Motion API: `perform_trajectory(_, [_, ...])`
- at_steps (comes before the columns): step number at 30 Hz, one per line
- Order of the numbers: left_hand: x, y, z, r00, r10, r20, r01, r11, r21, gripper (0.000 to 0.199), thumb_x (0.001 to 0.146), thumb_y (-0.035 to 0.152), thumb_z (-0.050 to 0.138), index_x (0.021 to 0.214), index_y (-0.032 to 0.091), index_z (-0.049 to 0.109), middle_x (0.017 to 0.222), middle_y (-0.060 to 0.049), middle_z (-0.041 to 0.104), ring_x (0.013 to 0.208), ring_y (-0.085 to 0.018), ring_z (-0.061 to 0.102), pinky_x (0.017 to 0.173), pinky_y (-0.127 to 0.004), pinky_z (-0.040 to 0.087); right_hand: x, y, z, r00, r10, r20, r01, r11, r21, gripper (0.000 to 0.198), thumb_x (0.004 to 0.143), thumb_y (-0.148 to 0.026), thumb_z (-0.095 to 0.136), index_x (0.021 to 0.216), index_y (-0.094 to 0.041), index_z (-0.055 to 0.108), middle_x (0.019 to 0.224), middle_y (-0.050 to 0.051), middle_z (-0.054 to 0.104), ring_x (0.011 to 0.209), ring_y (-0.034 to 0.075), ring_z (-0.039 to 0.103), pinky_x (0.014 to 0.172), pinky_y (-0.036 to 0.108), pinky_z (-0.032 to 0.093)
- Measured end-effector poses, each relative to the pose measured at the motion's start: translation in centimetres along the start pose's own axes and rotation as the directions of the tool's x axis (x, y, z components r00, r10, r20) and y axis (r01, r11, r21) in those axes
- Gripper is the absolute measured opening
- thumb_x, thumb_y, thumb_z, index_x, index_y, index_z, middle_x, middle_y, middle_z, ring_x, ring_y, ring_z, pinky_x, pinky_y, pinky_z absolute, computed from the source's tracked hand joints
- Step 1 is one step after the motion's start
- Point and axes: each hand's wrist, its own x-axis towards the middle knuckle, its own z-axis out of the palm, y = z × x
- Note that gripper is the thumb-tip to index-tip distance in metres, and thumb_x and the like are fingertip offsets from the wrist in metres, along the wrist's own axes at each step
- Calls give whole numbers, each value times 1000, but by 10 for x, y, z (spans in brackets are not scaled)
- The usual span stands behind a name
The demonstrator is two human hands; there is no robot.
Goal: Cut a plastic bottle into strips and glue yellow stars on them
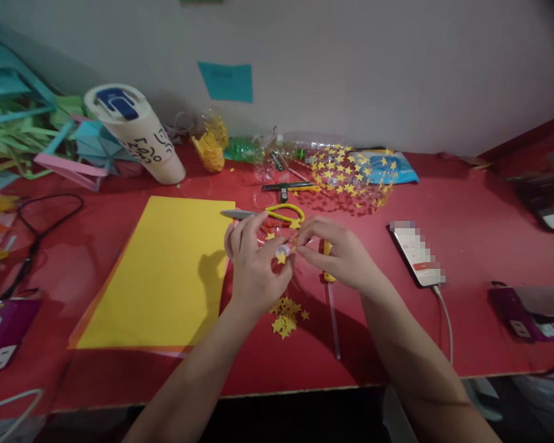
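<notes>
My left hand [258, 261] is closed around a small clear plastic piece with yellow stars on it, mostly hidden by the fingers. One yellow star [281, 258] shows on its near side. Thumb and forefinger of my right hand [330, 249] pinch a small yellow paper star at the edge of that piece; the fingertips largely cover it. Below the hands lies a pile of yellow paper stars [285, 319]. Scissors with a yellow handle [286, 213] lie just beyond my left hand. A yellow tool with a translucent stick [334, 320] rests partly under my right hand.
Yellow paper sheets [166, 271] lie at left. Behind are a white tumbler [141, 138], a star-covered clear plastic bottle [351, 175], a cutter [289, 186] and a blue packet [390, 167]. A phone [413, 253] with a cable lies right. Folded paper shapes [23, 132] crowd the far left.
</notes>
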Motion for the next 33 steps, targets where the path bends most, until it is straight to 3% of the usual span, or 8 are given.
perform_trajectory(5, [1,5,5,999,-18,-35,19,999,29,9,77,23,67,86,23,67,128,-8,56,122,-30,47,109,-57,26,1,2,2,998,62,-7,-61,995,81,9,79,-16,55,72,-21,56,78,0,62,76,13,58,72,29,47])
perform_trajectory(13, [1,7,9,998,-42,-40,40,998,-46,5,81,19,63,81,24,61,119,-6,61,116,-25,51,102,-50,37,0,1,1,993,119,10,-119,983,137,8,79,-18,54,71,-21,55,76,-1,60,71,12,56,66,26,46])
perform_trajectory(18, [0,7,7,998,-66,-12,64,994,-84,8,82,17,61,77,24,61,119,-3,60,118,-24,50,107,-52,31,-2,-2,-7,991,100,-94,-96,994,47,10,80,-19,59,70,-21,57,84,1,60,80,14,58,73,29,47])
perform_trajectory(23, [-2,7,8,998,-34,-44,30,995,-92,9,81,15,61,79,24,61,118,-4,60,117,-24,50,106,-51,34,-3,-3,-6,999,43,2,-43,998,-49,10,79,-14,59,73,-22,59,86,1,61,84,15,59,78,32,46])
perform_trajectory(33, [-3,6,9,998,2,-56,-8,994,-112,11,79,12,62,82,22,60,117,-5,60,115,-24,52,105,-52,34,-2,2,-1,996,89,-12,-90,994,-67,10,76,-12,58,72,-21,59,82,0,60,81,15,58,76,31,44])
